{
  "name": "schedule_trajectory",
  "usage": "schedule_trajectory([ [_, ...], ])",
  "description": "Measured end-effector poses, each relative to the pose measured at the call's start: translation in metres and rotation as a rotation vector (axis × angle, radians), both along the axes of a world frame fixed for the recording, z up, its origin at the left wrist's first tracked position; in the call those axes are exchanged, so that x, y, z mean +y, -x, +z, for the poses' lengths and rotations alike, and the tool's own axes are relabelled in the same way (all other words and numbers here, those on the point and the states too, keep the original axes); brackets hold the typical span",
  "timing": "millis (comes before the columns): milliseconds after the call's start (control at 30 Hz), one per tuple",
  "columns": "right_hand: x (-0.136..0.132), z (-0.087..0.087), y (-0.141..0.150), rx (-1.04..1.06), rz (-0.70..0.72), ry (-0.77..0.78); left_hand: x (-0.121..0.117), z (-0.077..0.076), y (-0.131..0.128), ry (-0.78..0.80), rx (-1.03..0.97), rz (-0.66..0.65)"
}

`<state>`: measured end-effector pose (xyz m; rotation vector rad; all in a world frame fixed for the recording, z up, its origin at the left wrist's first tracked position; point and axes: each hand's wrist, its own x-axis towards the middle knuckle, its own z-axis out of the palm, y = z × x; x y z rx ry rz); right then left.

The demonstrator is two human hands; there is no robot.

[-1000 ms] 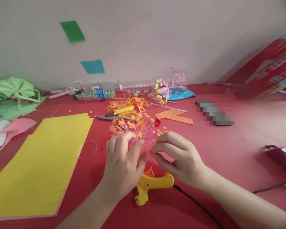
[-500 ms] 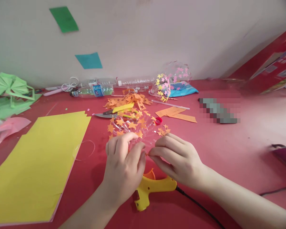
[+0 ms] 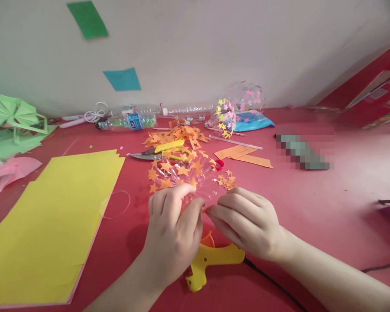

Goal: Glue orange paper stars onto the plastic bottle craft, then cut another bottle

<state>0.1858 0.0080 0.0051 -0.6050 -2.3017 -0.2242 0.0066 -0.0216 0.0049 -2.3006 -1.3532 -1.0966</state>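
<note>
Small orange paper piece [image 3: 204, 211], seemingly light, flimsy, called for edge-pinching: my right grip [image 3: 251, 223] held it; my left grip [image 3: 173, 232] I couldn't judge.

Pinches a small orange piece [image 3: 204, 211] with the right hand [image 3: 251, 223], just beyond the yellow glue gun [image 3: 216, 256] on the red desk [image 3: 295, 208]. Curls the left hand [image 3: 173, 227], partly hiding the glue gun; touching the piece or not, cannot tell. Shows orange stars [image 3: 183, 171] on clear plastic beyond the glue gun, yellow paper [image 3: 58, 225] to its left, and, farther beyond it, scissors [image 3: 146, 157] and a labelled bottle [image 3: 130, 121].
</note>
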Motion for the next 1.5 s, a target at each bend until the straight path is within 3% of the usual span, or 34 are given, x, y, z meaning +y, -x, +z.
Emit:
schedule_trajectory([
  [633,-0.0003,0.0005,0.0075,0.116,-0.048,0.128,-0.0002,-0.0001,-0.0005,0.032,-0.033,-0.024],
  [933,-0.0023,0.0005,0.0068,0.025,-0.027,0.043,0.0023,-0.0001,0.0005,0.036,-0.047,-0.021],
  [1500,-0.0014,0.0028,0.0051,0.065,-0.005,0.019,0.0038,0.0010,0.0041,0.010,-0.053,0.002],
])
